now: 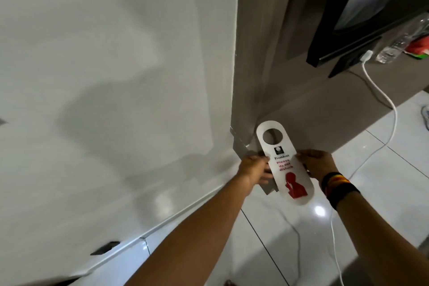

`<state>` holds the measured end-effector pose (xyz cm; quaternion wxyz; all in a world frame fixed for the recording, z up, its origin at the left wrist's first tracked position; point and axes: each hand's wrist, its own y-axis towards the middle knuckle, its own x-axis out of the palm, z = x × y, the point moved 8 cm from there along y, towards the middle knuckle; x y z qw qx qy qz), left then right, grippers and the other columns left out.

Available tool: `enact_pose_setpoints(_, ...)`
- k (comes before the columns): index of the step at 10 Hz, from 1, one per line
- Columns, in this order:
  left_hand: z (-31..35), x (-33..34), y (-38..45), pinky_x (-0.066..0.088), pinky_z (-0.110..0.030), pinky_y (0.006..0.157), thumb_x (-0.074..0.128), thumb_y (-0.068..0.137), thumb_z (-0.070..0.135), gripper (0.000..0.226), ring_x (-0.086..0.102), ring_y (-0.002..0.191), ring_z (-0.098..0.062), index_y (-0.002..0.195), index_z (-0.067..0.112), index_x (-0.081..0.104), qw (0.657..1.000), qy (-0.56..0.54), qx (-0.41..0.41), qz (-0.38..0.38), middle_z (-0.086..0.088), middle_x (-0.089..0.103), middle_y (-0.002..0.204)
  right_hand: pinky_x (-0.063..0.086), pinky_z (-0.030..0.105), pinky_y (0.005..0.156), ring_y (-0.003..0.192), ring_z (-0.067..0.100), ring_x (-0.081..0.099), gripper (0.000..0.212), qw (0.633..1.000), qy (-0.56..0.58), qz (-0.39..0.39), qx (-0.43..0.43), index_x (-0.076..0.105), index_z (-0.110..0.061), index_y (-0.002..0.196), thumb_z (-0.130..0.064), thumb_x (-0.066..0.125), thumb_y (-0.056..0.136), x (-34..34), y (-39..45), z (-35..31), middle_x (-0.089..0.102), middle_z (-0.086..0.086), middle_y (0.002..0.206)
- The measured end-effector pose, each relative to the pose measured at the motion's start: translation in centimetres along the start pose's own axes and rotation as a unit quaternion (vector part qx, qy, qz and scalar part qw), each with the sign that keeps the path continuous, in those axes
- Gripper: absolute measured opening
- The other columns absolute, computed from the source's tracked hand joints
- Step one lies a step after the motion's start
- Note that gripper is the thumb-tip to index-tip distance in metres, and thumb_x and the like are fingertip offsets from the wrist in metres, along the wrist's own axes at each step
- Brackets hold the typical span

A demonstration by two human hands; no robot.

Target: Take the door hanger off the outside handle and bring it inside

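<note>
Hanger (286,162) | L hand (254,168) + R hand (318,163) both pinching its edges

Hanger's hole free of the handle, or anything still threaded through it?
Nothing visible runs through it. The door hanger is held by both hands, left hand and right hand at its edges, and only brown wall shows through the round hole. The door stands to its left.

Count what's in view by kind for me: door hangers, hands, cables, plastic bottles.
Door hanger: 1, held between the left hand and right hand
Hands: 2
White cable: 1; a thin dark cord also trails on the floor
Plastic bottle: 1 clearly visible, lying far right
Total: 5
</note>
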<state>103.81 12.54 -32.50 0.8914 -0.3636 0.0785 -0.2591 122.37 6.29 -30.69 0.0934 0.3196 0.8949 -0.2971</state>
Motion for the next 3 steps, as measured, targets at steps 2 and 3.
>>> enact_pose_setpoints(2,1.1,-0.8,-0.5,0.062,-0.048,0.101,0.056,0.106,0.031,0.023,0.075,0.099,-0.027,0.114,0.020,0.074,0.995,0.080,0.054,0.013,-0.007,0.078,0.118,0.054,0.046,0.092,0.107,0.041,0.068,0.012,0.999,-0.009,0.048,-0.019,0.072,-0.016,0.093,-0.014,0.062,0.099,0.2,0.7,-1.5,0.071,0.013,0.103)
enact_pose_setpoints(3,1.9,-2.2,-2.7,0.061,-0.044,0.103,0.056,0.105,0.035,0.026,0.076,0.108,-0.027,0.114,0.023,0.077,0.953,0.228,0.168,0.110,-0.003,0.080,0.118,0.053,0.043,0.097,0.104,0.032,0.066,0.029,0.988,-0.062,0.120,-0.075,0.068,-0.008,0.126,-0.019,0.058,0.102,0.0,-2.2,-2.6,0.071,0.019,0.126)
